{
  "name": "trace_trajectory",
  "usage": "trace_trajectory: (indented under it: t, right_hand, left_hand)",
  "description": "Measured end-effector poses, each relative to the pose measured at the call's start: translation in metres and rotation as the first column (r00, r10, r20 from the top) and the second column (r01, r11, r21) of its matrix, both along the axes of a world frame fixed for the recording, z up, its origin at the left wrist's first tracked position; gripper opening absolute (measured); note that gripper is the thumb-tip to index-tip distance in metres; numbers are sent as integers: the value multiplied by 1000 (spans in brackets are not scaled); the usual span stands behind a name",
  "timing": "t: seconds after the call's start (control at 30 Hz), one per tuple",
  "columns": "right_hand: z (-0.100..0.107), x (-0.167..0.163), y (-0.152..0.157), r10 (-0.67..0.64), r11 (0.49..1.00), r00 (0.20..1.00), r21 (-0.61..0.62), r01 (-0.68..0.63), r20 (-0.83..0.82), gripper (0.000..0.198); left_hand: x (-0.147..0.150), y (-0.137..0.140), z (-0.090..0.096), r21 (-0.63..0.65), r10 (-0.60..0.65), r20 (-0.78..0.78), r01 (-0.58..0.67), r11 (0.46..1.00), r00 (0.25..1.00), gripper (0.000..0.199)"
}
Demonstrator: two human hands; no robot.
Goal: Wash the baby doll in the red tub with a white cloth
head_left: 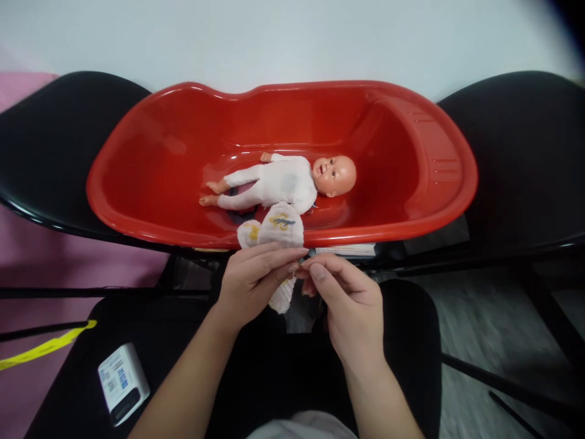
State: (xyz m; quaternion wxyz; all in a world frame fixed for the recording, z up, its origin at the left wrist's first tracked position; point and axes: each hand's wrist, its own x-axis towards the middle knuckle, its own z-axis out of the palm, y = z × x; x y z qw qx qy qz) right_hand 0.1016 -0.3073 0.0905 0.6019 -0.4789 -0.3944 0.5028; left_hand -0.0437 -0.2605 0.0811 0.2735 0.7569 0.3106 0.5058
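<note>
A baby doll [289,180] in a white bodysuit lies on its back in a red baby bathtub [178,216], its head to the right. Over the tub's near rim hangs a small white cloth [281,227] with yellow and blue prints, and its lower end shows below my hands. My left hand [253,277] is closed in front of the cloth and covers its middle part. Close beside it, my right hand [350,299] is closed in a pinch. The fingertips of both hands meet; what lies between them is too small to make out.
Black chairs [68,140] stand under both ends of the tub, against a pale wall [292,36]. A white device [123,383] with a label lies on a black surface at lower left. A yellow strap [50,346] is at the left edge.
</note>
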Motion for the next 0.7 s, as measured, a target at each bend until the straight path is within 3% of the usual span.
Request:
trace_trajectory:
  t: [0.2, 0.4, 0.53, 0.7]
  right_hand:
    - [4, 7, 4, 93, 995, 996, -40, -92, 18, 12]
    - [-2, 10, 11, 210, 961, 947, -129, -246, -244, 16]
    - [-3, 10, 13, 231, 918, 869, -197, -344, -438, 17]
    - [-6, 8, 13, 235, 878, 751, -197, -437, -617, 14]
  left_hand:
    - [-2, 2, -2, -81, -42, 36, 45, 996, 998, 23]
    - [-2, 4, 0, -197, -91, 106, 111, 974, 990, 13]
    - [-1, 4, 2, -223, -72, 154, 106, 969, 985, 8]
    - [-1, 4, 0, -257, -94, 181, 139, 956, 979, 7]
